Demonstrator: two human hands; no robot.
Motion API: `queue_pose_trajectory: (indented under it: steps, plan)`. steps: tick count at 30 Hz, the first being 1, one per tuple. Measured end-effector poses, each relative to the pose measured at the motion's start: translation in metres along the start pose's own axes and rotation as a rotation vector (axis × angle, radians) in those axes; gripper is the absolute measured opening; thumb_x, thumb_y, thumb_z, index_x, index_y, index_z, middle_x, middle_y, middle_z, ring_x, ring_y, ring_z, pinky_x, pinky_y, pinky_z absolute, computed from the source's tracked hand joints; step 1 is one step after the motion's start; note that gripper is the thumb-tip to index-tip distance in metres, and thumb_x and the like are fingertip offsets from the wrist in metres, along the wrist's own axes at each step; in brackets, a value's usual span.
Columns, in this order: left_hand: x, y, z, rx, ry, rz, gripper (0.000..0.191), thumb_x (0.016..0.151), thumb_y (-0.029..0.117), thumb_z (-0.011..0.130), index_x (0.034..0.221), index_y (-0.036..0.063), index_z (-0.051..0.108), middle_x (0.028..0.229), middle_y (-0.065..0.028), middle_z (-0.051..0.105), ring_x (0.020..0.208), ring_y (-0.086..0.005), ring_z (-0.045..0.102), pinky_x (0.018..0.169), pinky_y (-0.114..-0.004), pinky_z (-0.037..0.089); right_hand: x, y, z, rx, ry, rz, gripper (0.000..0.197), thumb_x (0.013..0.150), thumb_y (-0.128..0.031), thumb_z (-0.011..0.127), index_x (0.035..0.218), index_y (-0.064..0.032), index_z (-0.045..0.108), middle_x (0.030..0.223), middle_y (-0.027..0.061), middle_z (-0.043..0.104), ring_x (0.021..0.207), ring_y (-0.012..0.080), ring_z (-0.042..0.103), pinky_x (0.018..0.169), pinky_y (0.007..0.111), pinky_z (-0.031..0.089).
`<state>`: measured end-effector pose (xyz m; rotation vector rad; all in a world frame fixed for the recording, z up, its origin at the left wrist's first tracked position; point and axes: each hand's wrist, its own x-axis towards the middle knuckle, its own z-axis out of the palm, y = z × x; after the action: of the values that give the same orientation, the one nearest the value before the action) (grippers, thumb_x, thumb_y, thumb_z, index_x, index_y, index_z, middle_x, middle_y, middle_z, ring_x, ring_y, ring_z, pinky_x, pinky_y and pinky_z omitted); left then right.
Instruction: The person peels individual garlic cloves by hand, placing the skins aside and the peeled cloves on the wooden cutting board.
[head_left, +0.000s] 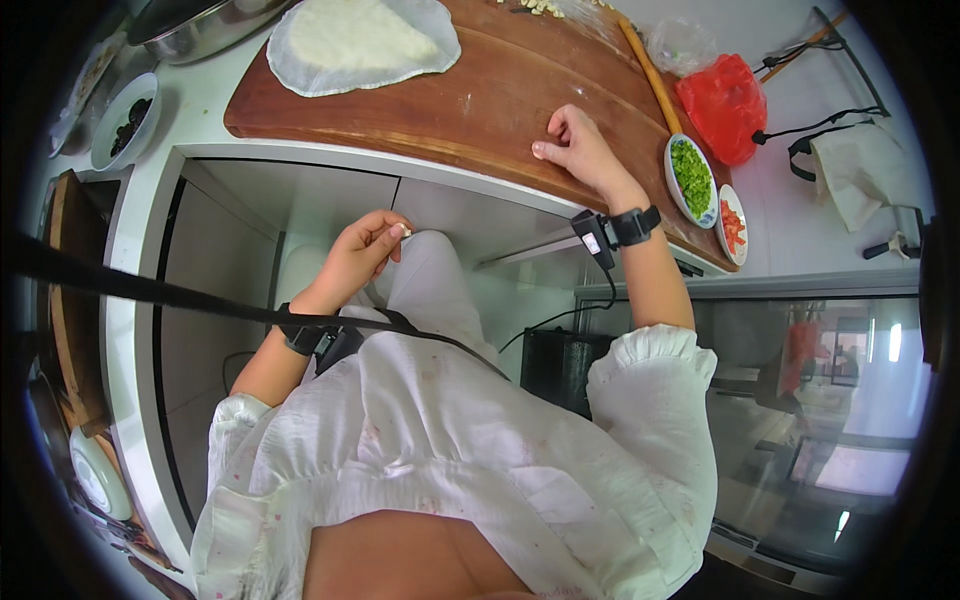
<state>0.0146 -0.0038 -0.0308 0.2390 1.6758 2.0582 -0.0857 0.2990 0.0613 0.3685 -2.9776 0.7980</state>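
My left hand (365, 251) is above my lap, in front of the counter's edge. Its thumb and fingers pinch a small whitish bit (406, 230), too small to identify. My right hand (581, 150) hovers over or rests on the near right part of a wooden board (480, 112). Its fingers are curled, the thumb stands apart, and I see nothing in it. To its right are an oval bowl of chopped greens (691, 176) and a small dish of chopped red pieces (732, 225). A pale, floury-looking sheet (364, 41) lies on the board's far left.
A wooden rolling pin (651, 75) lies near the board's right edge, beside a red plastic bag (724, 109). Small pale pieces (541, 7) sit at the back. Left of the board are a metal pot (202, 34) and a bowl of dark food (127, 124). A black strap (225, 300) crosses the view.
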Motion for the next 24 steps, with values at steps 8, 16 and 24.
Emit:
queue_pose_trajectory:
  steps: [8,16,24]
  plan:
    - [-0.001,0.007,0.005,-0.021,-0.038,-0.025,0.018,0.091,0.022,0.044,0.096,0.0081,0.055,0.064,0.0035,0.047,0.045,-0.0009,0.032,0.039,-0.015,0.022,0.028,0.023,0.004,-0.035,0.055,0.032,0.033,0.067,-0.028,0.072,0.077,-0.0070,0.049,0.075,0.0026,0.047,0.071,0.0147,0.045,0.063,0.027,0.039]
    - [-0.019,0.009,-0.008,-0.133,0.040,-0.121,0.016,0.089,0.016,0.045,0.100,0.0053,0.049,0.068,0.0024,0.048,0.048,-0.0018,0.033,0.042,-0.016,0.024,0.014,-0.002,-0.025,0.491,-0.164,0.259,0.027,0.088,-0.027,0.048,0.071,-0.0070,0.055,0.062,-0.0007,0.053,0.060,0.0075,0.049,0.055,0.020,0.039]
    - [-0.011,0.003,0.000,-0.117,0.046,-0.003,0.014,0.088,0.014,0.047,0.099,0.0052,0.050,0.075,0.0027,0.050,0.062,-0.0038,0.044,0.055,-0.018,0.038,0.015,-0.030,-0.022,-0.422,0.576,-0.469,0.015,0.078,-0.017,0.059,0.083,-0.0027,0.060,0.097,0.0075,0.061,0.088,0.0262,0.055,0.079,0.035,0.042]
